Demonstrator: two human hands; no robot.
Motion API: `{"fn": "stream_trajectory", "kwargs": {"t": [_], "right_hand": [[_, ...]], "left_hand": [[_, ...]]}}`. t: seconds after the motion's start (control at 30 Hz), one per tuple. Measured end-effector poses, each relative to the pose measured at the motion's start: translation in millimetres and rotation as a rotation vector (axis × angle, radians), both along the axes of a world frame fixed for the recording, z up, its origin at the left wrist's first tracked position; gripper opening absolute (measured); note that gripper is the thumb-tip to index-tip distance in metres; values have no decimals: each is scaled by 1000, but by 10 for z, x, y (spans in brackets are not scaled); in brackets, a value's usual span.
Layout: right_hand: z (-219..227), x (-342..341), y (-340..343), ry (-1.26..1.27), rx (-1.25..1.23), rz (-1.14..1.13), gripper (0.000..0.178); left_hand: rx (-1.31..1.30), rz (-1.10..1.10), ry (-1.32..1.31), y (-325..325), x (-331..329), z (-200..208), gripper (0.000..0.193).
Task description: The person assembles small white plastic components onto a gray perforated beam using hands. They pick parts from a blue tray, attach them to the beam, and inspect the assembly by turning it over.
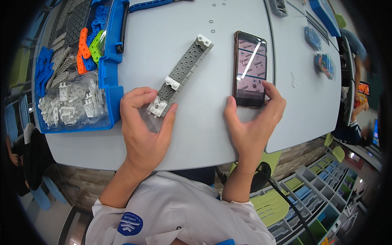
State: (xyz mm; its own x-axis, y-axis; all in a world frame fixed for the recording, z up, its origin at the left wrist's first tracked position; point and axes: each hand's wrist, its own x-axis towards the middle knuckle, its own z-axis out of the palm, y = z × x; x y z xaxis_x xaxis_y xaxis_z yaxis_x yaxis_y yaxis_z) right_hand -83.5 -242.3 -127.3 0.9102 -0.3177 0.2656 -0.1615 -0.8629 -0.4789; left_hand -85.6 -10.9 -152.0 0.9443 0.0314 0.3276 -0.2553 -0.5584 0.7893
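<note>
A long grey building-block beam [188, 62] with white connector pieces at both ends and near its lower part lies slantwise on the table. My left hand [143, 126] is closed on its near end, thumb on the right side and fingers on the left. To the right, a smartphone [250, 98] in a dark case lies face up, its screen showing pictures of grey parts. My right hand [255, 122] spans its lower end, thumb at the left edge and forefinger at the right edge.
A blue case [115, 77] with grey, blue, orange, green and white plastic parts stands at left. Several small rings [212, 31] and a blue tool [149, 5] lie at the far side. Bags of parts [324, 65] sit on the right-hand table [302, 110]. Other people are at both sides.
</note>
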Motion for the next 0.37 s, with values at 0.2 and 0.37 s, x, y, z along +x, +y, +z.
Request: {"fn": "stream_trajectory", "kwargs": {"t": [0.2,0.37], "right_hand": [[-9,-217,45,23,-6,-13,78],[-33,-455,118,48,19,-16,78]], "left_hand": [[5,-10,7,0,6,4,58],[38,-10,8,7,-5,9,61]]}}
